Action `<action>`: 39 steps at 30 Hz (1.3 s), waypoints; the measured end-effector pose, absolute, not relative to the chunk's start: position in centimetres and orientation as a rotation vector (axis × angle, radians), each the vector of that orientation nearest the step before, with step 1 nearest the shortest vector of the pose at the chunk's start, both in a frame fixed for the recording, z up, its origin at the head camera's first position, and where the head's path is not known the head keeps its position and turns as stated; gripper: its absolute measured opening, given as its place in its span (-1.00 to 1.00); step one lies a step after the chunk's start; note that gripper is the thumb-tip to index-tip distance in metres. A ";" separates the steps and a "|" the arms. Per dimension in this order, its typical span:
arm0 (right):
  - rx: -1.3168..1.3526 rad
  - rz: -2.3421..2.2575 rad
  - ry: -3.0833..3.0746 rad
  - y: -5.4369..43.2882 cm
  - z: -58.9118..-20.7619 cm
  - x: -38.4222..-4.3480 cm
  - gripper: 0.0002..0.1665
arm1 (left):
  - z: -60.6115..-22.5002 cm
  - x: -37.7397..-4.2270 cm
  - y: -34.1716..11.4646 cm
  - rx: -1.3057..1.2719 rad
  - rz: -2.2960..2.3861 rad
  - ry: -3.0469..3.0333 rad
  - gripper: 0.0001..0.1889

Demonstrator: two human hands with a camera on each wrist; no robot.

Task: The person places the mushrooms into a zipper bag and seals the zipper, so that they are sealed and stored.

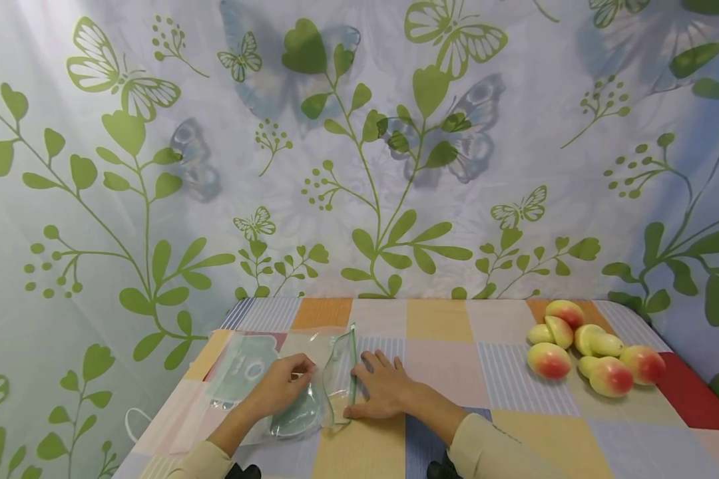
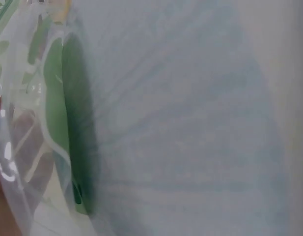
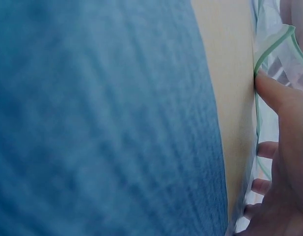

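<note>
A clear plastic zip bag (image 1: 340,372) with a green strip along its opening lies on the table, printed with pale green shapes. My left hand (image 1: 281,384) is over the middle of the bag, its thumb and curled fingers pinching the upper film. In the left wrist view the clear film (image 2: 23,123) stands raised beside a green print. My right hand (image 1: 386,386) rests with fingers spread at the right end of the bag. Its thumb (image 3: 271,91) touches the green-edged opening in the right wrist view, where the bag's mouth gapes a little.
Several yellow-and-red toy fruits (image 1: 611,376), mango-like, lie grouped at the right of the table. A patchwork cloth (image 1: 443,366) covers the tabletop. Behind it hangs a curtain (image 1: 359,166) printed with leaves and butterflies. A white loop (image 1: 133,422) shows by the left table edge.
</note>
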State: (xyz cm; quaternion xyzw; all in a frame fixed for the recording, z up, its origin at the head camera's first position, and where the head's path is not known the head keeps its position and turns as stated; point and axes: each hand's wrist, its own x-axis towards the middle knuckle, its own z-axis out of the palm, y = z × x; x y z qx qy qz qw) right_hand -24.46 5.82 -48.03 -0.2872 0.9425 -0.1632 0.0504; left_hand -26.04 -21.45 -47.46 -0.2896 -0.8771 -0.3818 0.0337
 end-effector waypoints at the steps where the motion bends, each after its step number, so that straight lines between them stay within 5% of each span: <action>1: -0.875 -0.494 2.872 5.8 -48.0 -24.4 -0.05 | -47.5 -26.1 -21.5 -0.885 -1.179 -2.696 -0.91; 7: -0.876 -0.470 2.875 5.7 -48.0 -24.3 -0.03 | -47.5 -26.1 -21.6 -0.823 -1.220 -2.686 -0.85; 19: -0.862 -0.464 2.871 5.7 -48.1 -24.4 -0.02 | -47.8 -26.4 -22.0 -0.971 -1.184 -2.630 -0.40; 39: -0.868 -0.439 2.879 5.8 -48.4 -24.2 0.00 | -47.5 -26.3 -22.3 -0.918 -1.464 -2.684 -0.65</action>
